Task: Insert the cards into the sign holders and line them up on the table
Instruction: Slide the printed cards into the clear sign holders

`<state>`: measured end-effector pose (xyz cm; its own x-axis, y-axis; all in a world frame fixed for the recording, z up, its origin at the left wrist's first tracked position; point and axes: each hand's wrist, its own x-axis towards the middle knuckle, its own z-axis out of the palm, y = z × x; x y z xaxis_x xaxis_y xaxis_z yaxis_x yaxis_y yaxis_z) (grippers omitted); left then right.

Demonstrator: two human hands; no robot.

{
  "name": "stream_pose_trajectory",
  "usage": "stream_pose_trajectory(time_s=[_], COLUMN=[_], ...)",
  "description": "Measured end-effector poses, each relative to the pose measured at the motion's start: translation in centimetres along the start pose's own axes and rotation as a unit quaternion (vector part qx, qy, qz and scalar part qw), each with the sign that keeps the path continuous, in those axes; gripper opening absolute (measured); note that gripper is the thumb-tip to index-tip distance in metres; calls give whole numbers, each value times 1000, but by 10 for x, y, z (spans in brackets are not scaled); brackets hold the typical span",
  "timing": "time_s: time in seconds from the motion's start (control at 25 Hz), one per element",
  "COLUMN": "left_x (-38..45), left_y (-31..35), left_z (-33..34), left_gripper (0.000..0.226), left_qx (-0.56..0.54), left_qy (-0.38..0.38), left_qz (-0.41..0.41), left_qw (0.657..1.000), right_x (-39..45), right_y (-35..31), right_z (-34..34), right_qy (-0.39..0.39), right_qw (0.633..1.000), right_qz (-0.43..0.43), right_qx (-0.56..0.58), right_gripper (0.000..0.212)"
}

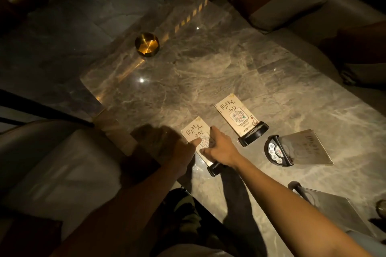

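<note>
A grey marble tabletop (208, 64) is filling most of the view, with padded seats sitting along its left side (52, 152) and its far right side (292, 6). Near the right edge of the view, a grey folder-like thing (334, 210) is lying flat on the tabletop; what it is cannot be told. Further in, a sign holder (300, 148) is lying tipped over, its round black base showing buttons and its clear panel resting flat on the marble. Just to its left, a second sign holder with the card marked 02 (236, 117) is standing upright in a black base. Nearer the person, a third sign holder with the card marked 03 (196, 133) is standing close to the tabletop's near edge, its black base (215, 168) showing below the wrist. The right hand (221, 148) is holding this holder, its grip closing around the panel's right edge. The left hand (183, 148) is touching the card's left side; it is blurred and dark, so its grip cannot be told. A round brass ashtray (147, 44) is sitting well apart at the far left edge.
</note>
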<state>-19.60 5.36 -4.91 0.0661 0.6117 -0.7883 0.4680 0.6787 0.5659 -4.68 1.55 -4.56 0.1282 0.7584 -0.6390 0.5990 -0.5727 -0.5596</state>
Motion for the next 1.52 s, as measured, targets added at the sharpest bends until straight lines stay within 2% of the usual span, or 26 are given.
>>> stream_pose_trajectory(time_s=[0.12,0.24,0.32,0.4,0.56,0.84,1.04,1.12,1.2,1.36,1.4,1.44,1.52], left_x=[9,17,15,14,12,21,26,30,33,37,35,37,42], left_y=[-3,0,10,20,47,80,81,76,69,56,55,51,41], left_z=[5,4,1,1,-9,-30,-39,-41,-39,-26,-23,-21,-18], left_gripper=[43,41,34,22,8,11,20,21,17,28,29,28,30], left_qx=[-57,-26,2,-5,-32,-40,-49,-55,-79,-118,-79,4,256], left_qy=[-15,-20,4,25,-20,7,32,37,36,31,56,103,130], left_qz=[-20,-2,17,85,192,300,341,345,318,241,243,275,371], left_qw=[998,999,1000,996,981,953,938,936,944,963,965,956,883], right_x=[-9,-12,-17,-20,-9,9,18,16,14,12,11,9,10], right_y=[-11,-9,-6,-4,-6,-34,-44,-44,-39,-31,-29,-28,-21], right_z=[-9,-19,-24,-30,-36,-58,-58,-55,-51,-52,-53,-54,-56], right_qy=[11,21,37,54,135,208,201,199,206,187,179,171,169], right_qw=[994,984,981,974,964,948,948,947,944,948,950,951,949], right_qz=[35,58,41,28,28,-34,-56,-56,-55,-59,-58,-60,-52], right_qx=[105,165,187,217,226,238,241,247,252,249,248,251,261], right_gripper=[69,81,74,56,28,10,8,12,14,19,22,24,27])
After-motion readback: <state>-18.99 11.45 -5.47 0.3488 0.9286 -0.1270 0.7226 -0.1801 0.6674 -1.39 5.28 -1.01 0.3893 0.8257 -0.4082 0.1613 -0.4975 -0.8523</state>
